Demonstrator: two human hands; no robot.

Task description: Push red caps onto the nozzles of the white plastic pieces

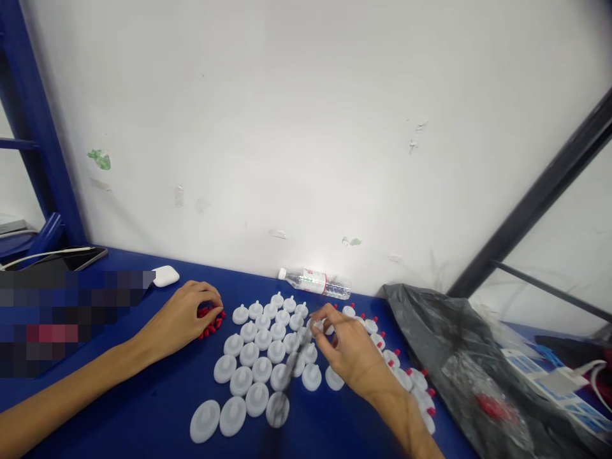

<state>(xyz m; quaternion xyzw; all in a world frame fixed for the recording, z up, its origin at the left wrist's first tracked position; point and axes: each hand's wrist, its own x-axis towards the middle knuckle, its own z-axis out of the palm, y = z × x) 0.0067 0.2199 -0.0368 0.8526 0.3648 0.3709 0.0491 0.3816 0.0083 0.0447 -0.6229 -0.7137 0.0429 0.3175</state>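
Observation:
Rows of white round plastic caps with short nozzles [261, 370] stand on the blue table [162, 414]. At their left, my left hand [184, 319] curves over a small pile of red tips [210, 322]. Its thumb and forefinger are apart, with red tips showing between them; the other fingers are partly hidden. My right hand [347, 347] is at the right side of the rows, thumb and forefinger pinched on a white nozzle cap [317, 325], which is blurred and partly covered. Beyond that hand, several white caps wear red tips on their nozzles [417, 378].
A clear water bottle [315, 282] lies against the wall. On the left are a white case [166, 275] and a phone with a cable [90, 256]. A dark plastic bag [430, 325] and a clear bag with red pieces [492, 405] lie on the right.

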